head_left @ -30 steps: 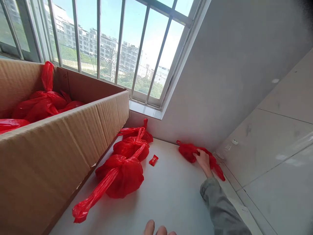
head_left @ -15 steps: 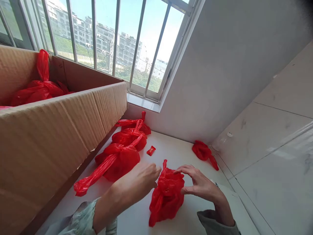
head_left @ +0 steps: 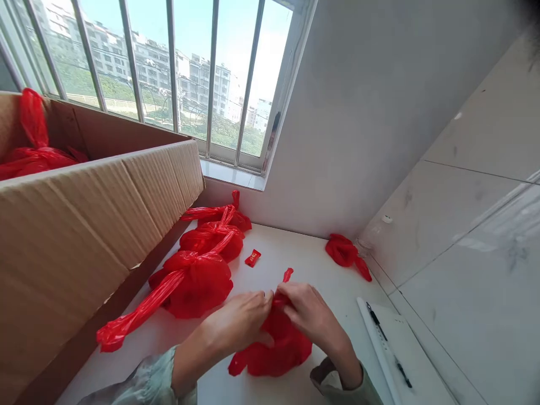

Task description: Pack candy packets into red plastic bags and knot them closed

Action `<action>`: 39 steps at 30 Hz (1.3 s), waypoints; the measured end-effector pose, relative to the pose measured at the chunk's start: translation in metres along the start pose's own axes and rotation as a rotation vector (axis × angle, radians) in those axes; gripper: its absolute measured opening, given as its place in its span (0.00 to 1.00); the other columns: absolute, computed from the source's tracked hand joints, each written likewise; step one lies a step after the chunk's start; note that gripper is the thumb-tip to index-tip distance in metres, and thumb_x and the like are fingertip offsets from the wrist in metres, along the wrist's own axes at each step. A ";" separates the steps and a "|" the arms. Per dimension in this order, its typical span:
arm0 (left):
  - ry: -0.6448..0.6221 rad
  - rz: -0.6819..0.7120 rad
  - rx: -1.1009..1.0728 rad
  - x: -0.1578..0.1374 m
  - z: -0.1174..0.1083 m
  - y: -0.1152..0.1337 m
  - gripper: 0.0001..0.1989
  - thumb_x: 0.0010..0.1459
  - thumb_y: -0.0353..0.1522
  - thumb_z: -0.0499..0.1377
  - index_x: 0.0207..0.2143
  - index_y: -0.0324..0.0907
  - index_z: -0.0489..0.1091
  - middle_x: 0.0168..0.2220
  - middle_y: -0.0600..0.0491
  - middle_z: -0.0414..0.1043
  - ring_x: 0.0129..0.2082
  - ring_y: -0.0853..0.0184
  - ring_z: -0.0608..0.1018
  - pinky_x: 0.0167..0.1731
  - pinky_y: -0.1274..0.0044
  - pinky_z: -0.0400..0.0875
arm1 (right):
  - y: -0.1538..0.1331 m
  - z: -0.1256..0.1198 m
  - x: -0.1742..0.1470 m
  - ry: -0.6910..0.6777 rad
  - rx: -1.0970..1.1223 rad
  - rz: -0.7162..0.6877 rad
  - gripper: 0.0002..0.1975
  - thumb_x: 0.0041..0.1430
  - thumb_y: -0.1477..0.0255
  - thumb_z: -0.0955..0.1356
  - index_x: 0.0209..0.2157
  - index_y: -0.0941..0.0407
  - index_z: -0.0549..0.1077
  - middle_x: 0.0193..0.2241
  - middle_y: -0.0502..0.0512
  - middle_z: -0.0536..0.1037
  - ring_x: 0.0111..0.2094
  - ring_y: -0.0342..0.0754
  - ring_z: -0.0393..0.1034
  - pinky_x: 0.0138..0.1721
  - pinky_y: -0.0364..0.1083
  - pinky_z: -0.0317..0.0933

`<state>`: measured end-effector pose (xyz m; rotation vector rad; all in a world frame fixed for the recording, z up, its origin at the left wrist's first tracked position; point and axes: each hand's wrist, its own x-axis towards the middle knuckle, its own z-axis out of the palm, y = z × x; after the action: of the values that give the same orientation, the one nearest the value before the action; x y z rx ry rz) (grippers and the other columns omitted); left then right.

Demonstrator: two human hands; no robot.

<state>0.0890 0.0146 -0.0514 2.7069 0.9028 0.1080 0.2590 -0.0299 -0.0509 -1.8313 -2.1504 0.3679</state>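
Note:
A red plastic bag [head_left: 280, 354] sits on the white table in front of me, its contents hidden. My left hand [head_left: 242, 320] is closed on the bag's upper left edge, with the thumb against its side. From the right, my right hand [head_left: 310, 309] pinches the top of the same bag, fingers close to those of the left. One handle end pokes up behind the hands and another lies toward the front left. Beyond the hands lies a small red wrapped candy [head_left: 253, 258].
Several knotted red bags [head_left: 198, 281] line the left side beside a large cardboard box [head_left: 84, 225] holding more red bags. A crumpled red bag [head_left: 343, 251] and a clear bottle [head_left: 371, 236] stand at the far right. A black pen [head_left: 388, 343] lies on white paper near the tiled wall.
My right hand has moved left onto the bag's top and closed there. My left hand now grips the bag too. The view has turned right, showing the pen and paper.

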 end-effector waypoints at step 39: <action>0.152 0.018 -0.231 0.009 -0.024 -0.009 0.09 0.55 0.24 0.61 0.35 0.41 0.63 0.37 0.54 0.66 0.33 0.66 0.67 0.31 0.76 0.57 | 0.011 -0.019 -0.003 0.146 0.177 -0.026 0.05 0.61 0.75 0.64 0.32 0.53 0.70 0.31 0.49 0.75 0.33 0.46 0.67 0.35 0.44 0.58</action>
<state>0.0873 0.0327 -0.0316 2.5172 0.8498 0.4011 0.2768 -0.0309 -0.0374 -1.6775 -1.9755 0.3927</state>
